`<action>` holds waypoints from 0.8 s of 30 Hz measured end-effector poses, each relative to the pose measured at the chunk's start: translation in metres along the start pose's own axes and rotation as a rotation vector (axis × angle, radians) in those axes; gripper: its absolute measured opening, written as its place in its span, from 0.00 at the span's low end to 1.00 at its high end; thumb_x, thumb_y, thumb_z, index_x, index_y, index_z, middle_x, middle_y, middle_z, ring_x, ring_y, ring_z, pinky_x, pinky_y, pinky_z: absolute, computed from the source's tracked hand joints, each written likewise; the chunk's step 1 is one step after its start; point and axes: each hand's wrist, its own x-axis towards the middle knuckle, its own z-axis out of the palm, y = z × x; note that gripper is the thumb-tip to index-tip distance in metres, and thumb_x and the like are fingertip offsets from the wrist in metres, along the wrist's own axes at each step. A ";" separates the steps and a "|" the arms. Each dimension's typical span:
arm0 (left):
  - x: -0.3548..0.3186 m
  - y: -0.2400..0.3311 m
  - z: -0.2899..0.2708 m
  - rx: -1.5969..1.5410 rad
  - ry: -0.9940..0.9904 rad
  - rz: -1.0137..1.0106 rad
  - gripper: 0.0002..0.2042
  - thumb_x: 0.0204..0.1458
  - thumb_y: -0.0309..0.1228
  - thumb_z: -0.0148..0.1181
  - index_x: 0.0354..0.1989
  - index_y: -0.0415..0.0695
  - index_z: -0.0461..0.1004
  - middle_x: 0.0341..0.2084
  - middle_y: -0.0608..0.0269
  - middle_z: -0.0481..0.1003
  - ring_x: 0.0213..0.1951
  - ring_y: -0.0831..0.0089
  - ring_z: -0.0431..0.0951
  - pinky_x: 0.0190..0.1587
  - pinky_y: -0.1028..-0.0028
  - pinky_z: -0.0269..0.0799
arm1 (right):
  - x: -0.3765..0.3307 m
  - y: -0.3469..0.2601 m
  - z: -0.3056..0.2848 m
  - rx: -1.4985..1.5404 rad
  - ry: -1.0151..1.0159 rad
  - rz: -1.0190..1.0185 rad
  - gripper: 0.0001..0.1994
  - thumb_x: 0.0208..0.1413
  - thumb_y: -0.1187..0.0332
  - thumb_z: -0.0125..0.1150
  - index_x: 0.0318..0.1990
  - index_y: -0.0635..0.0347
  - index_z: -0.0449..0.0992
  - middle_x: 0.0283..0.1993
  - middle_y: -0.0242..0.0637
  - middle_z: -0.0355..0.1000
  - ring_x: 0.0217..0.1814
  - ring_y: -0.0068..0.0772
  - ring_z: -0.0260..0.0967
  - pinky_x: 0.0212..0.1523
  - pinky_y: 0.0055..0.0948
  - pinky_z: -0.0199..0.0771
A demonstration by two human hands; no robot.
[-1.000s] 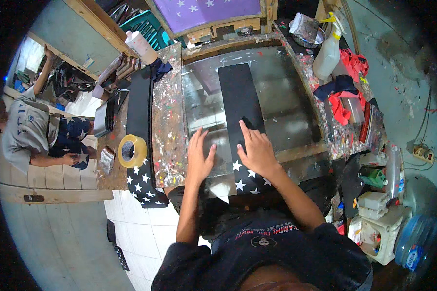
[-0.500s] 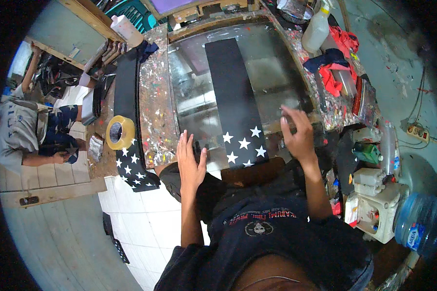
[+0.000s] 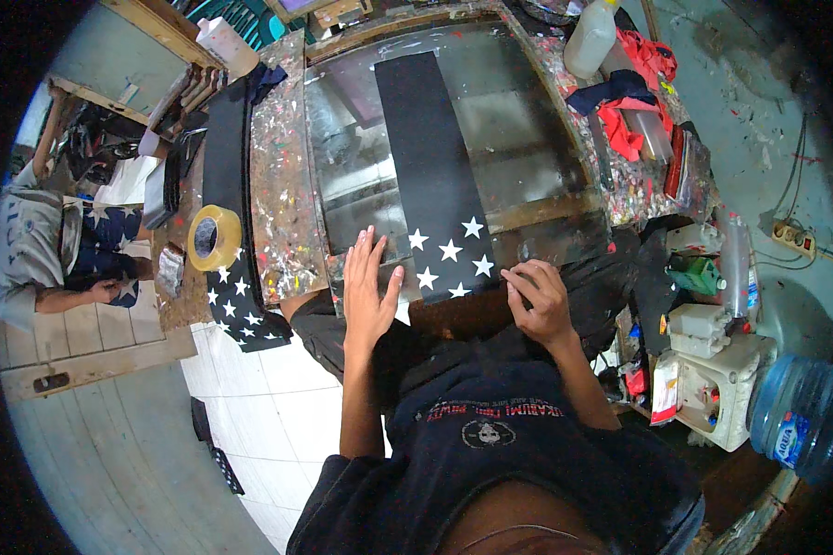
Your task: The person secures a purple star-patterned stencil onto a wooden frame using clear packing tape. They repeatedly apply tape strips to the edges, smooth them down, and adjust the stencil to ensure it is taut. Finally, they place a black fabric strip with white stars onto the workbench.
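Note:
A long black cloth strip (image 3: pixel 432 157) with white stars at its near end lies on the glass-topped work surface (image 3: pixel 528 120). My left hand (image 3: pixel 368 291) is open, its fingers stretched forward beside the strip's left edge at the starred end. My right hand (image 3: pixel 540 302) is by the strip's near right corner. Its fingers are bent, with thumb and forefinger slightly apart and nothing visible between them. Whether its fingertips touch the cloth I cannot tell.
On the left, a tape roll (image 3: pixel 215 238) rests on a stack of similar black strips (image 3: pixel 224 157). A spray bottle (image 3: pixel 590 39) and red cloth (image 3: pixel 622 129) are at the right. A person (image 3: pixel 37 245) sits at far left. A large water bottle (image 3: pixel 801 416) stands at lower right.
My right hand has come down and left to the strip's near corner, its fingers more bent. My left hand stays beside the strip. The whole view has shifted slightly.

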 end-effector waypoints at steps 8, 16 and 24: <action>0.001 0.000 0.001 0.012 -0.001 0.000 0.26 0.59 0.38 0.56 0.63 0.39 0.66 0.68 0.50 0.60 0.71 0.54 0.55 0.72 0.55 0.44 | -0.003 0.002 0.003 -0.030 -0.017 -0.018 0.12 0.46 0.73 0.65 0.41 0.59 0.82 0.42 0.38 0.74 0.48 0.44 0.71 0.49 0.40 0.72; 0.000 -0.001 0.003 0.044 -0.006 0.009 0.25 0.60 0.38 0.55 0.63 0.39 0.66 0.68 0.50 0.60 0.71 0.54 0.56 0.72 0.55 0.44 | -0.008 0.005 0.004 -0.057 -0.017 -0.050 0.12 0.46 0.72 0.65 0.41 0.58 0.82 0.43 0.37 0.75 0.50 0.43 0.72 0.51 0.41 0.73; -0.002 -0.004 0.006 0.039 0.025 0.026 0.23 0.61 0.36 0.52 0.62 0.38 0.67 0.67 0.51 0.61 0.70 0.54 0.57 0.72 0.55 0.45 | 0.005 -0.002 -0.007 -0.027 0.032 -0.043 0.11 0.47 0.71 0.64 0.41 0.58 0.82 0.42 0.37 0.76 0.49 0.42 0.73 0.50 0.40 0.73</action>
